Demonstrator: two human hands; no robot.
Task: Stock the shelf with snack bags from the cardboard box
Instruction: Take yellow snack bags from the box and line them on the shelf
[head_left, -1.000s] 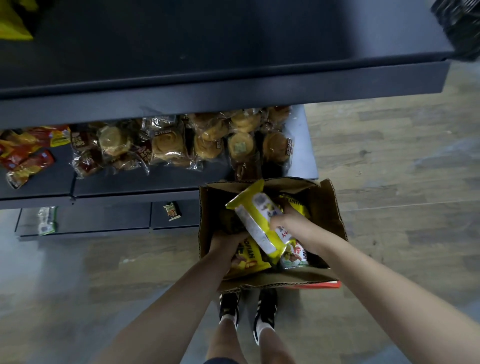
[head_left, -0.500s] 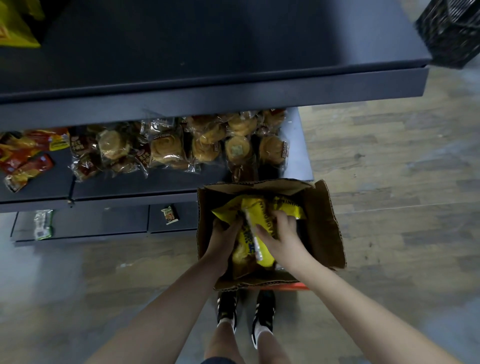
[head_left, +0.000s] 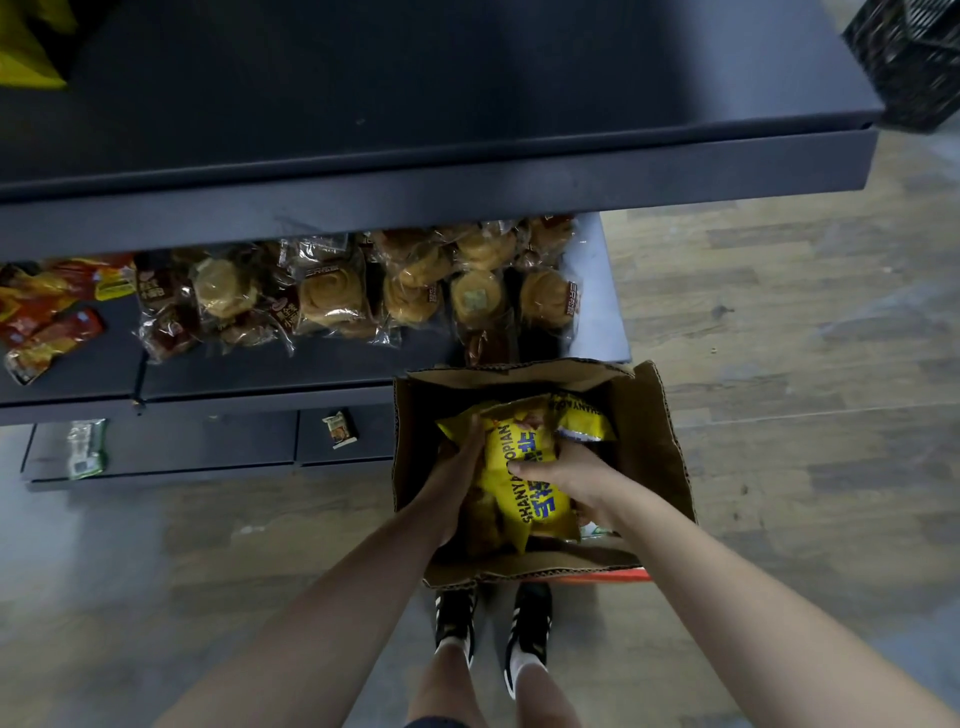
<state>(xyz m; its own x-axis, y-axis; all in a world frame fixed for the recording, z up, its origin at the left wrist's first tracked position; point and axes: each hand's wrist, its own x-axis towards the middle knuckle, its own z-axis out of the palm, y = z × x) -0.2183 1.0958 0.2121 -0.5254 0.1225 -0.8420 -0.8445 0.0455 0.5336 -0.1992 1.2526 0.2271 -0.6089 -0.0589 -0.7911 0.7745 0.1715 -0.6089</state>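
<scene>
An open cardboard box (head_left: 654, 447) stands on the floor in front of the dark shelf unit (head_left: 415, 192). Inside it lie yellow snack bags (head_left: 519, 483) with blue lettering. Both my hands are down in the box. My left hand (head_left: 457, 478) grips the left side of the top bag, and my right hand (head_left: 566, 475) grips its right side with the thumb across the front. A second yellow bag (head_left: 584, 418) shows behind my right hand. The top shelf surface is dark and bare apart from a yellow bag (head_left: 26, 57) at its far left corner.
Wrapped buns (head_left: 363, 291) and red sachets (head_left: 47, 322) fill the lower shelf (head_left: 260, 371). Two small packets (head_left: 340, 428) lie on the bottom ledge. A black crate (head_left: 914, 57) sits at the top right. My feet (head_left: 493, 618) stand just behind the box on the wooden floor.
A second ago my right hand held a yellow bag raised above the box. The bag has come down, and both hands now grip it inside the box.
</scene>
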